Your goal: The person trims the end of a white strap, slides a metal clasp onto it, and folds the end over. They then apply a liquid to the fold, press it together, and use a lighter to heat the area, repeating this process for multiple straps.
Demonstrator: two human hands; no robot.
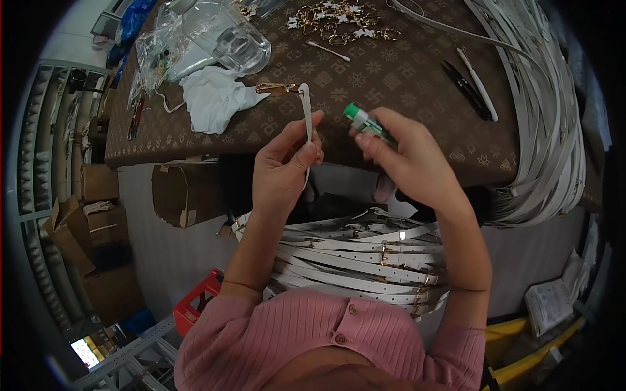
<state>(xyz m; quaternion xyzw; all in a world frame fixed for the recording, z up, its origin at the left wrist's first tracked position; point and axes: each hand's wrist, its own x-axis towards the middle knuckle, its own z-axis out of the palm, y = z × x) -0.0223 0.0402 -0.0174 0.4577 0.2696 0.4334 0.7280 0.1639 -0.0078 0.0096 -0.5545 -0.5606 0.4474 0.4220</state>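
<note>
Pinched between the thumb and fingers of my left hand (285, 156) is a narrow white belt (308, 114). Its end stands up above my fingertips, with a gold buckle (279, 88) sticking out to the left from the top. My right hand (407, 143) is closed round a small green-capped tube (357, 116) with a pale label, the green end pointing left towards the belt. A gap separates the tube from the belt. More white belts (352, 254) with gold buckles lie in a heap across my lap.
On the patterned brown tablecloth (391, 72) are a white cloth (215, 98), a clear plastic bottle (238, 49), a cotton swab (329, 51), gold hardware (342, 19), black tweezers (464, 88) and a white pen (479, 85). White straps (548, 130) hang over the right edge.
</note>
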